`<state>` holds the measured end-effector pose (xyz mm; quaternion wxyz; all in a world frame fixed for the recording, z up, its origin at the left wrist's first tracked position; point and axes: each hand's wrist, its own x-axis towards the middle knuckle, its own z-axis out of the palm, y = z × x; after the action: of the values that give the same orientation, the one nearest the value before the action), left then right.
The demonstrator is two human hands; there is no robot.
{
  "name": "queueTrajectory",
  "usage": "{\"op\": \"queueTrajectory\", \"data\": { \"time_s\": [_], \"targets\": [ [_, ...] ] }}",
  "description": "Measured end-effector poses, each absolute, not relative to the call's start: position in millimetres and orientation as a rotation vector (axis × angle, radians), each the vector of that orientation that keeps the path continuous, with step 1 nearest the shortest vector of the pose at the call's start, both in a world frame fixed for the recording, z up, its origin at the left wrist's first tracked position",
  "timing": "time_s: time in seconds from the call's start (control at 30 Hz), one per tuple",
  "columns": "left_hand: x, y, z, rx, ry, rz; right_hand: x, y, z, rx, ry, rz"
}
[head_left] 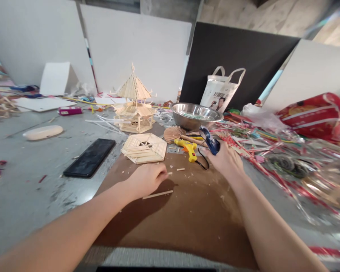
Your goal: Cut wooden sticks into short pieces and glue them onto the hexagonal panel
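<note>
My left hand point(149, 177) is closed above the brown board point(198, 219), its fingers curled inward. Whatever it may hold is hidden. A thin wooden stick point(158, 194) lies on the board just below it. Just beyond this hand sits a hexagonal panel of wooden sticks point(144, 148) with a gap at its centre. My right hand point(225, 156), farther to the right, grips a dark blue hand tool point(210, 140) whose exact kind is unclear. Left of that tool rests a yellow glue gun point(187, 148), its black cord curving toward my right hand. Short stick pieces point(180, 169) are scattered between my hands.
A tiered stick pavilion point(134, 102) stands behind the panel, with a metal bowl point(197, 115) to its right. A black phone point(90, 157) and a white oval case point(43, 132) lie left. Red-and-white strips point(252, 160) clutter the right side. A white bag point(219, 92) stands behind the bowl.
</note>
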<state>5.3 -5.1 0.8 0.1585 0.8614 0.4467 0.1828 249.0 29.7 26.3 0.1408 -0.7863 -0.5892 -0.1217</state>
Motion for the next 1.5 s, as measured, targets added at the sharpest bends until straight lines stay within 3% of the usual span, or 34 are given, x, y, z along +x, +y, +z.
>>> {"op": "queueTrajectory", "data": {
  "time_s": [0.17,0.6,0.7,0.83,1.03,1.27,1.5],
  "targets": [
    [9,-13,-1,2.653,1.249,0.253,276,44,12,-2.520,-1.574,-0.251],
    [12,-26,3,2.783,1.070,0.117,289,53,-11,-2.628,-1.575,-0.182],
    [9,-20,2,2.819,1.130,0.142,285,51,-7,-2.518,-1.649,-0.279],
    [0,-9,1,2.737,1.473,0.225,261,39,8,-2.024,-1.933,-0.451],
    [-13,7,-6,2.558,1.858,0.217,208,13,9,-1.526,-2.464,-0.123],
    [-13,10,-9,2.551,1.830,0.134,197,10,2,-1.838,-2.593,-0.028],
    [-15,10,-8,2.585,1.820,0.070,189,17,0,-1.888,-2.197,-0.108]
  ]
}}
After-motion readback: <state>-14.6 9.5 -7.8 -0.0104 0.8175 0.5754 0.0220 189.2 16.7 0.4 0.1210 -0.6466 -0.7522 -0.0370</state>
